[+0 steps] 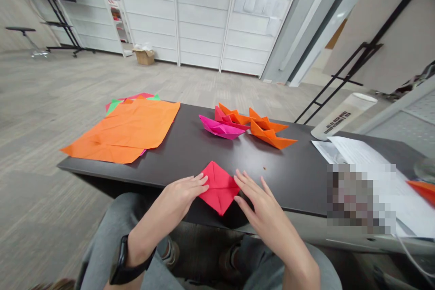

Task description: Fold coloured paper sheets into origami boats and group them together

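Note:
A red sheet of origami paper (219,188), folded into a diamond with a crease across its middle, lies at the front edge of the dark table (176,145). The fingers of my left hand (183,192) are stretched out, with the tips resting on its left corner. On the opposite corner lie the fingertips of my right hand (256,197), the fingers spread and the thumb near the lower right side. Beyond the paper stand several folded paper boats, among them a magenta boat (222,128) and an orange boat (272,136).
A stack of large paper sheets (132,129), orange on top, covers the table's left end. At the right are a white cylindrical container (343,115), printed papers (360,152) and a blurred-out patch. A cardboard box (144,56) sits on the floor by white cabinets.

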The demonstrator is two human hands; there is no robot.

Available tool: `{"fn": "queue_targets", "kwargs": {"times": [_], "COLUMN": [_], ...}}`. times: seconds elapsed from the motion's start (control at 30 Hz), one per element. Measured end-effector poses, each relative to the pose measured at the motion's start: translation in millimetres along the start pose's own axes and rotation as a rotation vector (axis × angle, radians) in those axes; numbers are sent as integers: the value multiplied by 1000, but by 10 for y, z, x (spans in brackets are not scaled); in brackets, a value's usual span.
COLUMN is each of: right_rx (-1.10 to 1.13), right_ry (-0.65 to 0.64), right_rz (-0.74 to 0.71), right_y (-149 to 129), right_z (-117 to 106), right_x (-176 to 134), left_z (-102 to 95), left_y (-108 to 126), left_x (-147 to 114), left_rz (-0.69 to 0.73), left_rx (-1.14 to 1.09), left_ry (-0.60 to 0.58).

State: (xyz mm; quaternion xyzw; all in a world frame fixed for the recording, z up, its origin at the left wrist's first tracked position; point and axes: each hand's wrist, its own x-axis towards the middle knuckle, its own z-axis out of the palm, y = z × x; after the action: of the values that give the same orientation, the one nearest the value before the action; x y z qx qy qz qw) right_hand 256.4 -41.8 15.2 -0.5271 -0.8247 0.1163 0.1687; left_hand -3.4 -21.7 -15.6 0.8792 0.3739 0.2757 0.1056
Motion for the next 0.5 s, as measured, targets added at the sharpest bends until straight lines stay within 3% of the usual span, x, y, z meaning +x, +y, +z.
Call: {"fn": "queue_targets", "kwargs": {"times": [0.07, 0.17, 0.23, 0.37, 0.5], "right_rx": [32, 146, 228, 196, 85], "right_ry": [154, 400, 445, 212, -19], "right_rz": [-5, -9, -31, -29, -23], "right_y": [-60, -211, -343, -558, -586], "right_z": [-73, -132, -106, 74, 188], "right_x": [-15, -37, -36, 25, 86], "left_z": [1, 72, 173, 401, 516], "left_y": [92, 280, 397, 539, 617], "left_x": [-16, 1, 39, 111, 68], "left_rz": [-147, -491, -693, -806, -825], "left_rx": [-108, -330, -548, -863, -765], "left_ry": [107, 327, 489, 645, 577]}}
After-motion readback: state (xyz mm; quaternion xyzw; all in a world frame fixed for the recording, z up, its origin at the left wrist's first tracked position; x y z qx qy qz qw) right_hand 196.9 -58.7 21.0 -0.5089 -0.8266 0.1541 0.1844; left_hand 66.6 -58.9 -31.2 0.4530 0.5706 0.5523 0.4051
